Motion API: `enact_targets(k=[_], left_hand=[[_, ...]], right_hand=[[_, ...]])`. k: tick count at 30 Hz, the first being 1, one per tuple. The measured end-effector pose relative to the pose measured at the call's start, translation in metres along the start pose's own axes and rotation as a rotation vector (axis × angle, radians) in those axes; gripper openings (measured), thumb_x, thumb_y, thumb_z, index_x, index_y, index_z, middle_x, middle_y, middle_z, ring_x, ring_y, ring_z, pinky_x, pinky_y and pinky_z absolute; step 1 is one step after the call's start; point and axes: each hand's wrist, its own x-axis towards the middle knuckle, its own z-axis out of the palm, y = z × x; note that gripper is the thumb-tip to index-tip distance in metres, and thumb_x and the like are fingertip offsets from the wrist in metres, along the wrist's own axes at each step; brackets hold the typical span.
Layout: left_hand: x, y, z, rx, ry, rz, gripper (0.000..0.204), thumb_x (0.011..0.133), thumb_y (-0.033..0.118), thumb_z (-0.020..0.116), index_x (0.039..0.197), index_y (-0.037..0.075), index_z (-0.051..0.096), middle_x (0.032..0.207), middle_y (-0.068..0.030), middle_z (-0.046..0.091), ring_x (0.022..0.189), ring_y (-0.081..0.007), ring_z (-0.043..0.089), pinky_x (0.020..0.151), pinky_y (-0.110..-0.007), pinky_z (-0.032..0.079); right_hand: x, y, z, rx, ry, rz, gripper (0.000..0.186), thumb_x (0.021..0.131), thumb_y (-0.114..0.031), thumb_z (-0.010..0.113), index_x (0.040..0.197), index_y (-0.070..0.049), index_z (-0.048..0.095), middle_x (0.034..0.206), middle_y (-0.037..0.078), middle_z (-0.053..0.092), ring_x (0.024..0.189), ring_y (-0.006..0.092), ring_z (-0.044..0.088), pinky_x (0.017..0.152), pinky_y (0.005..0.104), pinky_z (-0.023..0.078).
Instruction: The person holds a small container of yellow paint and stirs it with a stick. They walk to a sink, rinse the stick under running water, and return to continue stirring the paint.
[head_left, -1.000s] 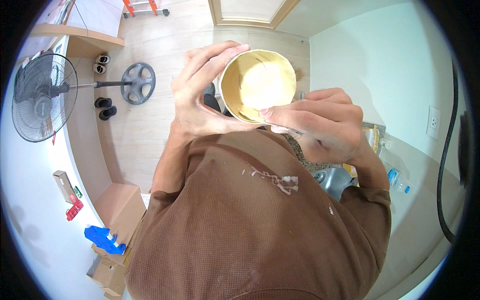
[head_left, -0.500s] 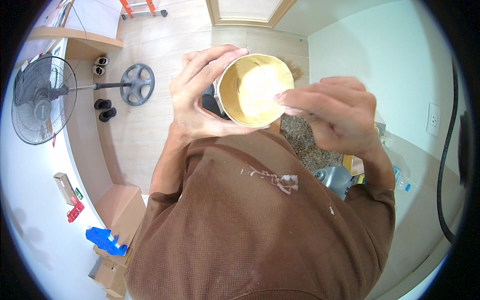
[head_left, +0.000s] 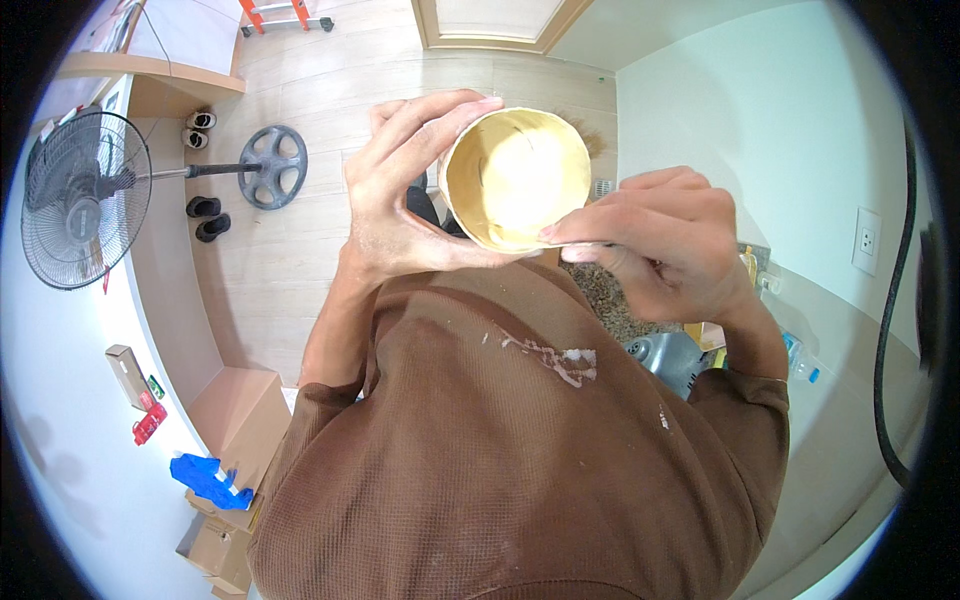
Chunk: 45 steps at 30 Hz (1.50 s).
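Note:
A pale-yellow round cup-like vessel [head_left: 468, 180] is in front of my chest, its open mouth facing up toward me. Its inside wall is yellow and slightly rough, with a bright glare at the bottom. My left hand [head_left: 400, 190] wraps round its left side, fingers at the far rim and thumb along the near side. At the near right rim, my right hand [head_left: 665, 240] is closed in a pinch, index fingertip against the rim. A thin edge shows between finger and thumb; I cannot tell what it is. White smears mark my brown shirt [head_left: 520, 450].
A standing fan [head_left: 90, 200] and cardboard boxes [head_left: 235, 420] are on the left, with shoes [head_left: 207, 218] on the floor. An orange ladder [head_left: 285, 12] stands at the back left. To the right are a speckled countertop [head_left: 610, 300], a metal sink [head_left: 668, 358] and a plastic bottle [head_left: 800, 358].
My right hand has moved slightly left and down along the rim; its fingertips were just inside the mouth and now pinch at the near edge. The vessel has shifted barely to the right.

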Motion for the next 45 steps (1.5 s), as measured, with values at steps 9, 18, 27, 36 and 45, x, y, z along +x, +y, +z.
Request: enact_targets(k=[9,18,27,36,45], left_hand=[[0.001,0.001,-0.001,0.020,0.007,0.008,0.089,0.048,0.043,0.099,0.123,0.002,0.073,0.119,-0.0129,0.075,0.110,-0.0232,0.071,0.093,-0.033,0.045],[-0.005,-0.005,-0.003,0.011,0.003,-0.011,0.089,0.048,0.044,0.099,0.123,0.002,0.073,0.119,-0.0129,0.075,0.109,-0.0234,0.071,0.093,-0.034,0.045],[-0.003,0.003,-0.006,0.063,-0.060,-0.028,0.092,0.048,0.039,0.100,0.125,-0.002,0.071,0.120,-0.0172,0.073,0.112,-0.0284,0.070,0.097,-0.038,0.050],[-0.004,0.004,0.002,0.027,0.032,0.004,0.088,0.049,0.042,0.099,0.122,0.001,0.073,0.117,-0.0130,0.075,0.106,-0.0233,0.071,0.090,-0.034,0.044],[-0.007,-0.001,0.000,0.018,0.071,0.019,0.088,0.049,0.042,0.099,0.123,0.001,0.073,0.119,-0.0136,0.075,0.107,-0.0235,0.070,0.090,-0.034,0.044]], right_hand=[[0.003,0.013,0.018,-0.053,0.130,-0.029,0.019,0.078,-0.001,0.076,0.095,-0.009,0.074,0.073,0.008,0.069,0.058,0.0230,0.066,0.052,0.0335,0.051],[-0.001,0.014,0.001,0.074,0.013,0.009,0.018,0.079,-0.002,0.076,0.097,-0.007,0.073,0.077,0.008,0.071,0.060,0.0236,0.066,0.053,0.0344,0.051],[0.003,0.012,-0.004,-0.174,-0.015,-0.044,0.014,0.079,-0.002,0.077,0.092,-0.007,0.074,0.076,0.007,0.072,0.060,0.0234,0.068,0.053,0.0338,0.052],[0.006,0.003,0.024,-0.069,0.214,0.031,0.012,0.081,0.000,0.075,0.092,-0.006,0.074,0.079,0.007,0.073,0.058,0.0227,0.067,0.052,0.0324,0.053],[0.002,0.003,-0.006,-0.077,-0.102,-0.132,0.023,0.072,0.001,0.075,0.093,-0.007,0.074,0.087,0.003,0.074,0.059,0.0175,0.065,0.052,0.0294,0.053]])
